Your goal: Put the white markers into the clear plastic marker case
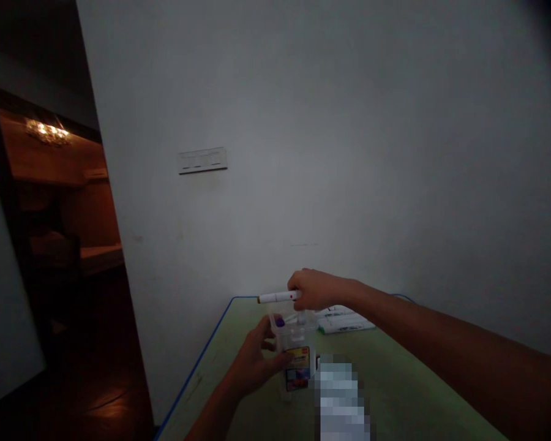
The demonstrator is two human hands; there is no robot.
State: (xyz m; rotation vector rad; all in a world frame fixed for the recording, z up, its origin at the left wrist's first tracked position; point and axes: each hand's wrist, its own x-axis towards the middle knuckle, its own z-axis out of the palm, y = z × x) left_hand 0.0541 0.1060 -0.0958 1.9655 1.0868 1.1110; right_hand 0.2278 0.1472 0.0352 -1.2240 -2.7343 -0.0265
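Note:
My right hand is closed around a white marker with a brownish tip end pointing left, held above a clear plastic box. The box carries a coloured label on its front. My left hand grips the box from its left side, thumb across the front near the label. Inside the box, near its rim, a purple marker end shows; the rest of its contents is hard to make out. To the right of the box lie several white markers, one with a green end, partly behind my right forearm.
The green table has a blue edge and meets a plain wall. A pixelated patch covers something at the table's front. On the wall is a switch panel. A dark doorway with a lit chandelier opens at the left.

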